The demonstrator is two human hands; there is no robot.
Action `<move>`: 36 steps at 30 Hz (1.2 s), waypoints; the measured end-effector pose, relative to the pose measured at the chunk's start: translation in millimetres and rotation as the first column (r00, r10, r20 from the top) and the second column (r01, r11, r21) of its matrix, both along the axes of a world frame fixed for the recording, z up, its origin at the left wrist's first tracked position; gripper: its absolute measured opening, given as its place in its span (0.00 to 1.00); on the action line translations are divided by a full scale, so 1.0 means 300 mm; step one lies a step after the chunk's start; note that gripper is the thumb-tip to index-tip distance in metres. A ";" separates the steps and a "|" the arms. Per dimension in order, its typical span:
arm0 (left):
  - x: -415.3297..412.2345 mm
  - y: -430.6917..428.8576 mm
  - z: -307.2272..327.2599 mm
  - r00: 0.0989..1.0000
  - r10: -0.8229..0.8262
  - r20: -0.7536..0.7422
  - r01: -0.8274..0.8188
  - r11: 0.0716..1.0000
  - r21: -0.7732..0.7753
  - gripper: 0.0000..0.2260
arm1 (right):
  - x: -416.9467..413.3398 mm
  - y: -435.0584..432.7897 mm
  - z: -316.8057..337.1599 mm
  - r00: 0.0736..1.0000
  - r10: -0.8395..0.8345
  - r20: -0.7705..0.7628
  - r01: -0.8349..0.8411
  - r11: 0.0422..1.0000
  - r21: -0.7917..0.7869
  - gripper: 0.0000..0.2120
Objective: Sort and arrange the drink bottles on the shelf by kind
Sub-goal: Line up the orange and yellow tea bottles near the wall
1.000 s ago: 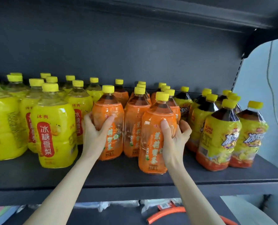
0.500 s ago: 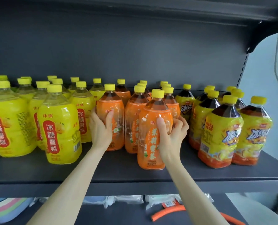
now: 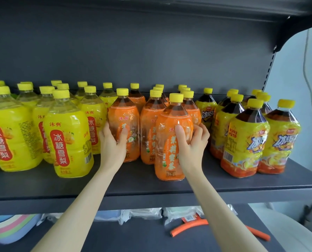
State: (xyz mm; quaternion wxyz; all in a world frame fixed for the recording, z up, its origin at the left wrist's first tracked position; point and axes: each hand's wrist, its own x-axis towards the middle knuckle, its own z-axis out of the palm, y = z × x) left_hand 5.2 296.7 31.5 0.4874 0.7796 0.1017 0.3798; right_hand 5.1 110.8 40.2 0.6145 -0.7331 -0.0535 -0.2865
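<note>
— What lies nearest the camera?
— On the lower board, an orange hose piece lies under the right forearm. White packets sit between the two arms, and stacked pastel things lie out past the left arm (what they are cannot be told).

— And the person's hands?
— Both reach over the front edge of the shelf. The right hand grips the front orange bottle, thumb on the label and fingers curled round its right side. That bottle stands upright, nearer the edge than the other orange ones. The left hand holds a second orange bottle from its left side, thumb across the front.

— Between them?
— A third orange bottle stands between the hands, close against both held bottles.

— To the sides?
— Left of the left hand stand yellow pear-drink bottles, one just beside that hand's fingers. Right of the right hand stand dark tea bottles with yellow-and-orange labels, a gap apart from the held bottle.

— Farther back?
— Behind the hands run more yellow-capped rows of each kind, then the dark back panel.
</note>
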 end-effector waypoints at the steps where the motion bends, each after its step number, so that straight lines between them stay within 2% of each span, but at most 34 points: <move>1: -0.016 -0.003 -0.003 1.000 -0.020 -0.007 0.020 1.000 0.008 0.31 | -0.005 -0.002 0.001 1.000 0.001 -0.008 -0.001 1.000 -0.014 0.30; 4: -0.077 -0.016 -0.028 0.998 -0.049 -0.033 0.052 0.995 0.081 0.29 | -0.029 -0.025 -0.004 0.999 0.033 -0.027 -0.034 0.999 -0.039 0.35; 7: -0.150 -0.056 -0.062 0.997 -0.062 0.038 0.056 0.989 0.135 0.20 | -0.070 -0.076 -0.021 0.997 0.075 -0.024 -0.077 0.992 -0.097 0.33; 10: -0.202 -0.138 -0.059 0.979 -0.131 0.158 0.102 0.979 0.179 0.11 | -0.106 -0.139 -0.026 0.999 0.028 0.047 -0.019 0.984 -0.176 0.20; 13: -0.229 -0.251 -0.024 0.950 -0.224 0.219 0.181 0.963 0.201 0.07 | -0.128 -0.232 -0.015 0.993 -0.037 0.112 0.058 0.980 -0.192 0.09; 16: -0.243 -0.366 0.000 0.913 -0.264 0.311 0.198 0.953 0.229 0.04 | -0.140 -0.347 -0.008 0.987 -0.081 0.139 0.105 0.978 -0.180 0.04; 19: -0.240 -0.485 0.005 0.881 -0.281 0.380 0.206 0.952 0.226 0.04 | -0.145 -0.467 -0.004 0.978 -0.114 0.174 0.145 0.972 -0.182 0.05; 25: -0.157 -0.767 -0.026 0.898 -0.351 0.265 0.319 0.935 0.155 0.07 | -0.116 -0.712 0.004 0.984 -0.096 0.150 0.126 0.972 -0.201 0.06; 29: -0.076 -0.914 -0.039 0.933 -0.322 0.159 0.320 0.947 0.043 0.21 | -0.068 -0.837 0.005 0.990 -0.073 0.117 0.096 0.974 -0.206 0.03; 32: -0.036 -0.972 -0.035 0.937 -0.324 0.132 0.332 0.943 -0.038 0.31 | -0.028 -0.898 0.003 0.989 -0.090 0.117 0.112 0.974 -0.198 0.12; 36: 0.018 -1.020 -0.019 0.926 -0.361 0.109 0.371 0.924 -0.091 0.36 | 0.029 -0.946 0.019 0.996 -0.055 0.074 0.065 0.989 -0.137 0.27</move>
